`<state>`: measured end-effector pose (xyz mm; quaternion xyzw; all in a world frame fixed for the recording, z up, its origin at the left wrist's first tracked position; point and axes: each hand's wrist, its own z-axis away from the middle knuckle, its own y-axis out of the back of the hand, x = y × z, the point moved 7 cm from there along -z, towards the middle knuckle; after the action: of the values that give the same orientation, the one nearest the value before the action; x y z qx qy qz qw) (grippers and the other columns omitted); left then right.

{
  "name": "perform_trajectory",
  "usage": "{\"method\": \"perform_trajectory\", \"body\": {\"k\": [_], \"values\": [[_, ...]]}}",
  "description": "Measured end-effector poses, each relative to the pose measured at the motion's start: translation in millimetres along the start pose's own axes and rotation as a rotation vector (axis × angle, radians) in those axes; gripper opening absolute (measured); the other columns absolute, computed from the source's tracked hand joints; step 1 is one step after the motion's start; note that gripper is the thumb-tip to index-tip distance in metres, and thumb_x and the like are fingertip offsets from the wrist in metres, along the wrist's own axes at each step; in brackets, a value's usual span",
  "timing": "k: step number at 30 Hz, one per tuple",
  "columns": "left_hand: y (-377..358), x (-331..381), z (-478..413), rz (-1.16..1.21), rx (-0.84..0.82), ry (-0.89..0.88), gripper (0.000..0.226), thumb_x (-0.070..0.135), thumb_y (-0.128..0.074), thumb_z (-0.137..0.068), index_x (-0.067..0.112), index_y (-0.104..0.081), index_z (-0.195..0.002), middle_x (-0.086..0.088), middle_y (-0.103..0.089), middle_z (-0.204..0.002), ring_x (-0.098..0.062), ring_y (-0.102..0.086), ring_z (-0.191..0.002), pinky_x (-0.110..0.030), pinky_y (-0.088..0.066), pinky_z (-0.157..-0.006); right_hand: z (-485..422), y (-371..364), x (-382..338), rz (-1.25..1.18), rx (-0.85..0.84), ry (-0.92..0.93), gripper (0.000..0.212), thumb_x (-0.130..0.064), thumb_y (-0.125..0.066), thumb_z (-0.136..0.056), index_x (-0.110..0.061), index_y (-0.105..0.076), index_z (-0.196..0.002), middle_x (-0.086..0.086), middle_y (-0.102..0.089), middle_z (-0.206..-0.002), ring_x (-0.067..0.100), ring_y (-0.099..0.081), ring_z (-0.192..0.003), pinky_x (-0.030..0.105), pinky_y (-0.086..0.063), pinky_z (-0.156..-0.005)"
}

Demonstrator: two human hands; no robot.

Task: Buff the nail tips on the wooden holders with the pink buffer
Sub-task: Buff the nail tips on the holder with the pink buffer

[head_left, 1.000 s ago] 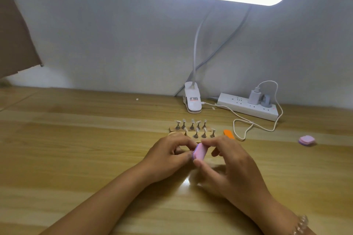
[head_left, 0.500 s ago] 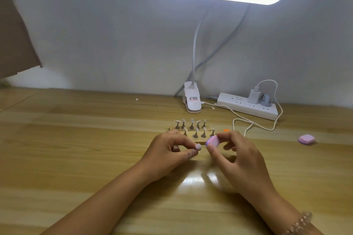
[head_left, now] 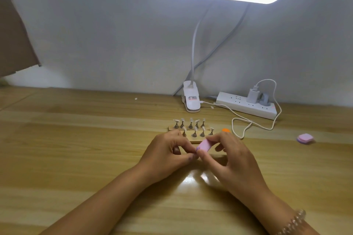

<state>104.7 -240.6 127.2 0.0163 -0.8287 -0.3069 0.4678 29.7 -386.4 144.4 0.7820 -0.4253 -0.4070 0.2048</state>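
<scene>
Two wooden holders (head_left: pixel 194 140) lie side by side in the middle of the table (head_left: pixel 76 149), one behind the other. The back one carries five small metal stands, each topped with a pale nail tip (head_left: pixel 191 119). The front one shows four such stands, and its left end is hidden behind the left hand (head_left: pixel 168 155). That hand's fingers are curled, with thumb and forefinger drawn together against the lower end of the pink buffer (head_left: pixel 204 145). Whether they pinch anything between them I cannot tell. The buffer is a small, pale pink block with rounded ends, held tilted just in front of the holders and above the table. The right hand (head_left: pixel 235 160) grips it between thumb and forefinger. Beyond that hand lies a small orange piece (head_left: pixel 226 130). Farther right, well apart, a second pink block (head_left: pixel 305 138) rests on the table.
</scene>
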Motion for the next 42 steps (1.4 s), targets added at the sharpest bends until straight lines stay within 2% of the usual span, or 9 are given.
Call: {"method": "perform_trajectory", "body": {"k": [5, 9, 14, 18, 22, 25, 32, 38, 42], "values": [[1, 0, 1, 0.013, 0.008, -0.018, 0.014, 0.016, -0.085, -0.074, 0.027, -0.076, -0.072, 0.007, -0.059, -0.077, -0.005, -0.044, -0.055, -0.026, -0.038, -0.058, 3, -5, -12, 0.037, -0.023, 0.09, 0.03, -0.048, -0.066, -0.082, -0.024, -0.062, -0.098, -0.015, -0.06, -0.093, 0.01, -0.057, -0.082, 0.03, -0.049, -0.07], [1, 0, 0, 0.034, 0.02, -0.013, 0.017, 0.017, -0.085, -0.076, 0.031, -0.076, -0.073, 0.016, -0.058, -0.074, -0.003, -0.043, -0.054, -0.018, -0.035, -0.058, -1, 6, 12, 0.01, 0.076, -0.081, 0.024, -0.043, -0.07, -0.081, -0.025, -0.062, -0.096, -0.016, -0.06, -0.091, 0.009, -0.057, -0.084, 0.028, -0.046, -0.072], [-1, -1, 1, -0.019, -0.01, -0.024, 0.009, 0.019, -0.082, -0.076, 0.025, -0.078, -0.081, 0.011, -0.057, -0.078, -0.005, -0.046, -0.058, -0.029, -0.04, -0.06, 4, -4, -14, 0.013, -0.025, 0.087, 0.03, -0.05, -0.065, -0.082, -0.026, -0.06, -0.099, -0.018, -0.059, -0.093, 0.006, -0.055, -0.083, 0.03, -0.047, -0.073], [-2, -1, 1, -0.036, -0.012, -0.036, 0.01, 0.02, -0.084, -0.078, 0.027, -0.078, -0.083, 0.014, -0.059, -0.078, -0.004, -0.047, -0.057, -0.024, -0.038, -0.06, 0, 1, 5, 0.043, 0.022, -0.031, 0.027, -0.04, -0.074, -0.08, -0.024, -0.061, -0.098, -0.015, -0.06, -0.093, 0.01, -0.057, -0.084, 0.028, -0.044, -0.073], [-7, -1, 4, -0.102, -0.068, -0.064, 0.012, 0.039, -0.076, -0.077, 0.037, -0.076, -0.089, 0.011, -0.059, -0.082, -0.007, -0.053, -0.063, -0.035, -0.049, -0.062, 1, 5, -1, 0.013, 0.097, 0.012, 0.02, -0.03, -0.073, -0.081, -0.024, -0.063, -0.097, -0.018, -0.058, -0.089, 0.005, -0.054, -0.078, 0.021, -0.041, -0.067], [-7, -2, 3, -0.097, -0.066, -0.056, 0.012, 0.039, -0.075, -0.077, 0.037, -0.076, -0.089, 0.009, -0.058, -0.083, -0.006, -0.054, -0.063, -0.037, -0.049, -0.064, -2, 5, 7, -0.033, 0.071, -0.058, 0.016, -0.035, -0.07, -0.085, -0.026, -0.065, -0.098, -0.02, -0.061, -0.09, 0.003, -0.055, -0.082, 0.025, -0.045, -0.073], [-4, -1, 0, -0.047, -0.031, -0.048, 0.013, 0.019, -0.079, -0.083, 0.03, -0.078, -0.088, 0.014, -0.058, -0.083, -0.004, -0.048, -0.056, -0.02, -0.036, -0.061, -1, -2, 20, -0.129, -0.003, -0.168, 0.026, -0.04, -0.073, -0.078, -0.031, -0.064, -0.101, -0.021, -0.065, -0.094, 0.003, -0.059, -0.084, 0.033, -0.051, -0.077], [-5, -2, 2, -0.125, -0.049, -0.037, 0.007, 0.026, -0.078, -0.081, 0.03, -0.076, -0.086, 0.011, -0.058, -0.084, -0.005, -0.051, -0.061, -0.036, -0.048, -0.064, 2, -5, -8, -0.012, -0.043, 0.04, 0.029, -0.052, -0.066, -0.079, -0.029, -0.057, -0.093, -0.019, -0.058, -0.09, 0.005, -0.056, -0.083, 0.034, -0.048, -0.074], [-5, -2, 2, -0.146, -0.045, -0.036, 0.008, 0.037, -0.078, -0.081, 0.031, -0.076, -0.086, 0.011, -0.058, -0.083, -0.003, -0.052, -0.062, -0.04, -0.051, -0.066, -1, -1, 2, 0.011, -0.006, -0.026, 0.028, -0.044, -0.074, -0.079, -0.025, -0.061, -0.095, -0.018, -0.058, -0.09, 0.008, -0.056, -0.084, 0.037, -0.048, -0.076]]}}
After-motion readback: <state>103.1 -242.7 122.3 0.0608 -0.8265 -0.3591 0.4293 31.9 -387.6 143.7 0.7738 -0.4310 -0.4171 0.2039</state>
